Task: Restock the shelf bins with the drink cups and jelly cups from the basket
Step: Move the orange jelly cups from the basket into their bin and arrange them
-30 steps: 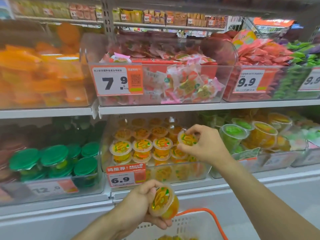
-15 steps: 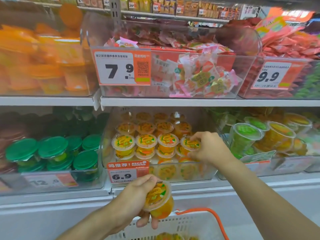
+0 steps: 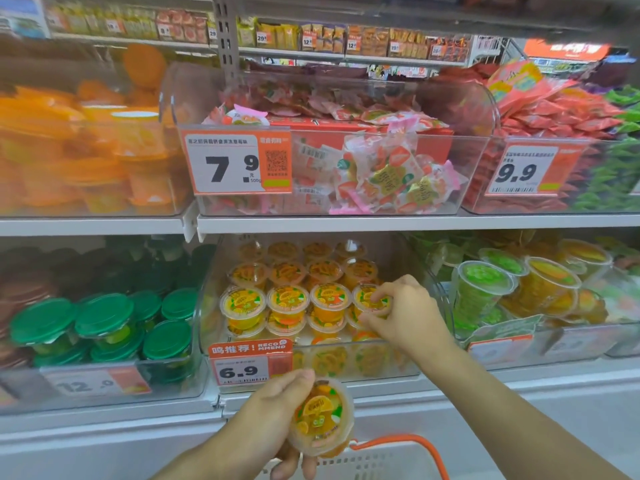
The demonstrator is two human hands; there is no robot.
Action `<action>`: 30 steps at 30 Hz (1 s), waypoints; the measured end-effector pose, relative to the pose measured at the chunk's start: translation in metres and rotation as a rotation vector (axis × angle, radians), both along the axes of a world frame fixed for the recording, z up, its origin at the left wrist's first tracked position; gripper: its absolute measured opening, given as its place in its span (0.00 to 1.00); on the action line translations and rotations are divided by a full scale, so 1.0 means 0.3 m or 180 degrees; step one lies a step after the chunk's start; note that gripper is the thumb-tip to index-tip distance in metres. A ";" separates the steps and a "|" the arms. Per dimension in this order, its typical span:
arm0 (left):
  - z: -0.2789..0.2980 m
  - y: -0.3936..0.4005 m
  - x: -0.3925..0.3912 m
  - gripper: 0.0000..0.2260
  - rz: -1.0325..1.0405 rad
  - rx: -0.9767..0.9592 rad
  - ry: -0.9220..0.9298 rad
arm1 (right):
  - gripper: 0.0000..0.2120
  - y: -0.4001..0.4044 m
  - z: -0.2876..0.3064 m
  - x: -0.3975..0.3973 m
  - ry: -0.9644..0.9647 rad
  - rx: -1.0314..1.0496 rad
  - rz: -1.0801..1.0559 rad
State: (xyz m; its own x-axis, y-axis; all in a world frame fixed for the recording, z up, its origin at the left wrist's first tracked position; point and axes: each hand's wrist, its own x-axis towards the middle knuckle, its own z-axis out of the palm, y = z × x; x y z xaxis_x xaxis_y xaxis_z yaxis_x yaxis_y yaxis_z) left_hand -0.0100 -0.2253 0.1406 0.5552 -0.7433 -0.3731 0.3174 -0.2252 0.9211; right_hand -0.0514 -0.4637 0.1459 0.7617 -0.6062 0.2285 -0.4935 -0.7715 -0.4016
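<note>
Your right hand (image 3: 405, 315) is pinching a jelly cup (image 3: 370, 299) inside the clear middle bin (image 3: 207, 306), beside rows of orange cups. Your left hand (image 3: 277, 407) is gripping another cup (image 3: 320, 415) above the basket (image 3: 381, 462).

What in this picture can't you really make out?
- Basket: the head view's bottom edge and the left hand holding a jelly cup hide its contents.
- Right hand: covers part of the cup it grips in the bin.
- 12 price tag: blurred, last digit unreadable.
- Top-shelf packets: too small to name.
</note>
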 end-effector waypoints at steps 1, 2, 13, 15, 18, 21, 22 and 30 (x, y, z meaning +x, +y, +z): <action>0.005 -0.001 0.004 0.13 -0.0046 -0.0111 0.0070 | 0.15 0.010 -0.006 0.000 -0.0122 -0.0023 0.0021; 0.010 -0.002 0.006 0.15 -0.0119 -0.0220 0.0115 | 0.15 0.018 -0.015 0.000 -0.0221 -0.0050 0.0050; 0.012 0.019 0.023 0.21 0.0260 -0.0826 0.0215 | 0.20 0.027 -0.020 -0.026 -0.0197 -0.0065 0.0474; 0.023 0.017 0.015 0.17 0.0543 -0.1025 0.0262 | 0.21 0.034 -0.002 -0.028 0.0067 0.0065 0.0490; 0.057 0.019 0.019 0.12 0.0932 -0.1303 0.0109 | 0.25 0.060 0.029 -0.036 0.0202 -0.0198 0.0352; 0.093 0.039 0.045 0.13 0.1174 -0.1247 -0.0922 | 0.19 0.141 0.093 -0.044 -0.0819 0.0063 0.0925; 0.104 0.045 0.053 0.14 0.1322 -0.1111 -0.1326 | 0.16 0.181 0.112 -0.044 -0.1019 0.0554 0.1310; 0.115 0.118 0.112 0.18 0.1105 -0.0682 -0.2971 | 0.13 0.357 0.089 0.006 -0.1714 0.2105 0.1679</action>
